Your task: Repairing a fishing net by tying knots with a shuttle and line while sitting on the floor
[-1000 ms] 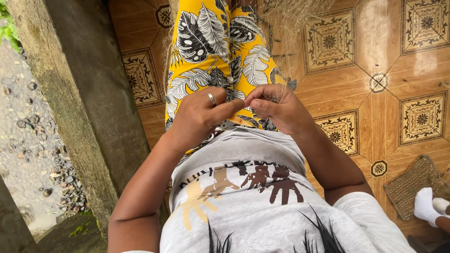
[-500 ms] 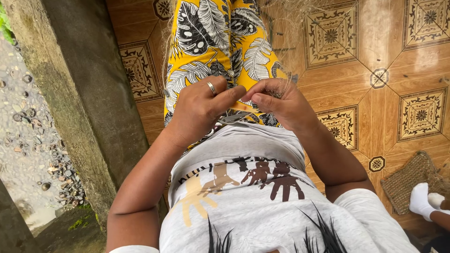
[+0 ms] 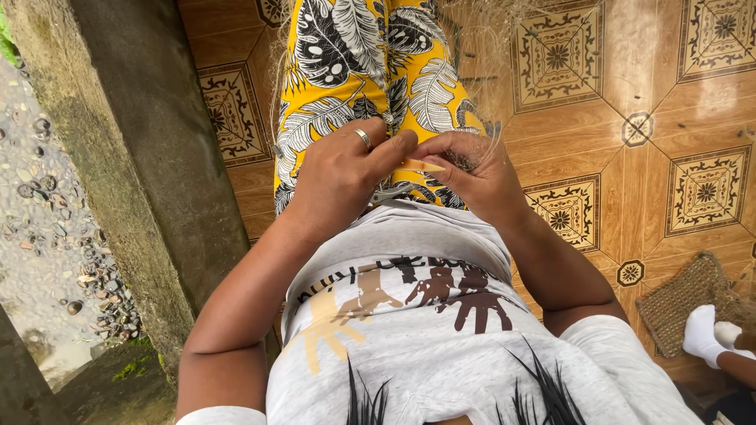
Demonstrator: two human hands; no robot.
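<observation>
Left hand (image 3: 342, 177) and right hand (image 3: 476, 177) are pinching 1 thin pale-orange flat strip (image 3: 419, 164) plus fine fibres over yellow leaf-print lap, woven mat at 4 o'clock. Twisting step underway; next needs tight fingertip tension.

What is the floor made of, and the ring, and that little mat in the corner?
The floor looks like glazed ceramic tile: glossy brown squares with printed patterns and thin joints between them. The ring on the left hand seems to be metal, pale and shiny, maybe silver or steel. The mat looks woven from coarse plant fibre, with a rough, dull brown weave.
</observation>
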